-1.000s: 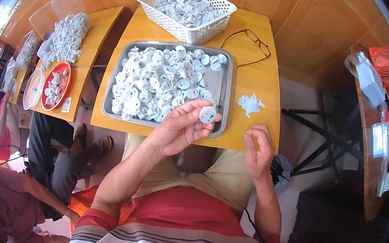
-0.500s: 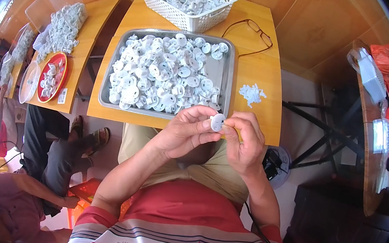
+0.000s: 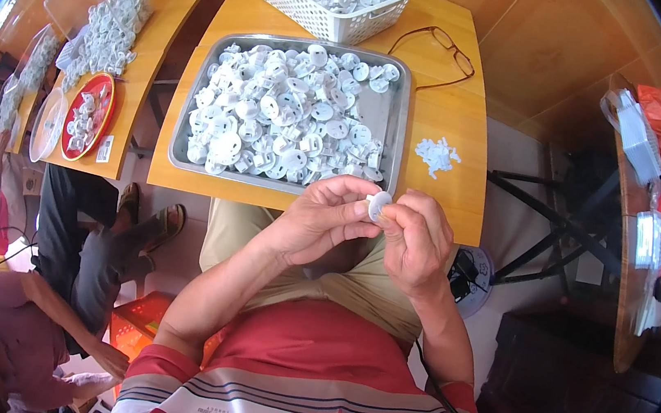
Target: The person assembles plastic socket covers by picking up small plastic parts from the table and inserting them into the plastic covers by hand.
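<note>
A white round plastic part [image 3: 378,205], like a small socket cover, is held up just in front of the table's near edge. My left hand [image 3: 324,221] pinches it by its left side between thumb and fingers. My right hand [image 3: 415,242] is closed too, its thumb and forefinger pressed together against the disc's right side; whatever they pinch is too small to make out. Behind my hands, a steel tray [image 3: 401,124] carries a heap of similar white parts [image 3: 267,116]. Right of the tray lies a small pile of tiny white pieces [image 3: 437,156].
A white basket [image 3: 344,28] full of white parts stands behind the tray, beside eyeglasses [image 3: 454,51]. On the left table are a red bowl [image 3: 110,87] and more parts [image 3: 113,31]. Another person [image 3: 21,309] sits at left. A side table [image 3: 631,243] stands right.
The white round part has turned so its face now points more to the right, toward my right fingers. My hands have barely shifted. The seated person's arm at left has moved down.
</note>
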{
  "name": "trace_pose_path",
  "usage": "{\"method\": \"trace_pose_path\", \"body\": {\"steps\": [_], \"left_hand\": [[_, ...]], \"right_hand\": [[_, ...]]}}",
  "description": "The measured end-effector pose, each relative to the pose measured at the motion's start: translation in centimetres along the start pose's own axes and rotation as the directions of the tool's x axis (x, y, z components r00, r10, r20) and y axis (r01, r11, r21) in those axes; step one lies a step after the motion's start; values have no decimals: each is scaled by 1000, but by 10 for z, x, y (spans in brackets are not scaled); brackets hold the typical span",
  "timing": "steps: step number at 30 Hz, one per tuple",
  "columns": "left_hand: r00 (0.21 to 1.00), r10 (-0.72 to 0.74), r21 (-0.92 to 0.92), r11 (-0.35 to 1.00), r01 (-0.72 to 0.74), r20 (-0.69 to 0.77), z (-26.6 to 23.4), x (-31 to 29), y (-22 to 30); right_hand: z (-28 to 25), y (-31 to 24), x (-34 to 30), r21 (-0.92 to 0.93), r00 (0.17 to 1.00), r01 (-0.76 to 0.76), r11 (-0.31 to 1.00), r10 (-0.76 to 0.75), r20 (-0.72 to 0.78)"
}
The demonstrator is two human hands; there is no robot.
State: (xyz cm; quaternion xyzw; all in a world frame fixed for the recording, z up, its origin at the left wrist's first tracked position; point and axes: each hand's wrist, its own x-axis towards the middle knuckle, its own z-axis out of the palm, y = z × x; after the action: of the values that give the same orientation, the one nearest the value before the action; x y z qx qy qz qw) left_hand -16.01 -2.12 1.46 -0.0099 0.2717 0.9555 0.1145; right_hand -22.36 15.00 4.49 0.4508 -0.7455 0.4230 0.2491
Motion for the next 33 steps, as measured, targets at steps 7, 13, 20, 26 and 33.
{"method": "trace_pose_path", "body": {"steps": [7,13,20,26,33], "left_hand": [[1000,9,27,1000,-10,19,1,-1,-1],[1000,8,54,998,-8,7,2,-2,-2],[1000,-17,98,995,17,-9,3,-2,-2],[999,-15,146,989,19,-34,4,-2,-2],[998,-36,165,985,43,-48,7,-4,-2]], "right_hand": [[-2,-1,-5,48,998,-51,998,49,30],[-4,-1,-5,76,996,-74,994,71,45],[-5,0,-6,63,995,-88,994,84,58],[-10,-2,-6,135,978,-200,970,191,77],[-19,4,-4,376,907,-413,829,340,247]]}}
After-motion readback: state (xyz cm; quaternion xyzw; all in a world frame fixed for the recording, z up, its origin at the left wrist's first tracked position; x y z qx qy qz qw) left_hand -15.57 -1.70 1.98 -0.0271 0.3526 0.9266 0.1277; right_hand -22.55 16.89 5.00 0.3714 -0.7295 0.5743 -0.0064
